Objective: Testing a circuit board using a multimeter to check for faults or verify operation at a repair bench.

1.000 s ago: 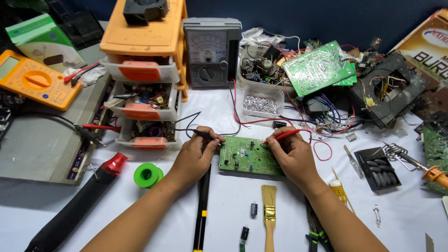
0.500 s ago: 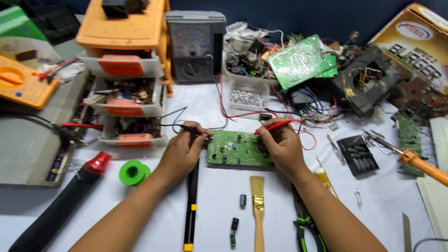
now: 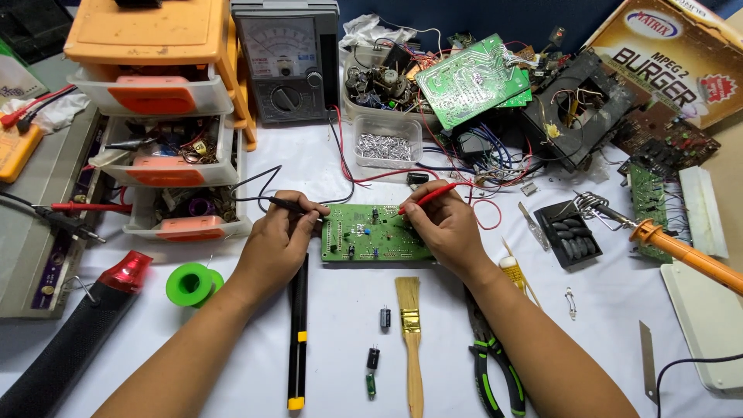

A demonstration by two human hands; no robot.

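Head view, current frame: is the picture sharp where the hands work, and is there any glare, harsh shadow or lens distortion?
Head view: sharp on the green circuit board, the left hand with its black probe and the right hand with its red probe; light is even, shadows soft; mild sheen on the analog meter; edges bow slightly, wide-angle.

**A cluttered white worktop against a dark blue backdrop**

The worktop (image 3: 340, 340) is covered in white and fills almost the whole view. Along its far edge runs a dark blue wall or cloth (image 3: 433, 15); which of the two cannot be told. An orange-topped plastic drawer unit (image 3: 159, 116) stands at the back left, its translucent drawers pulled partly out. A grey flat case (image 3: 35, 232) lies along the left edge. Light is even and bright, with only soft, short shadows. No floor or window shows.
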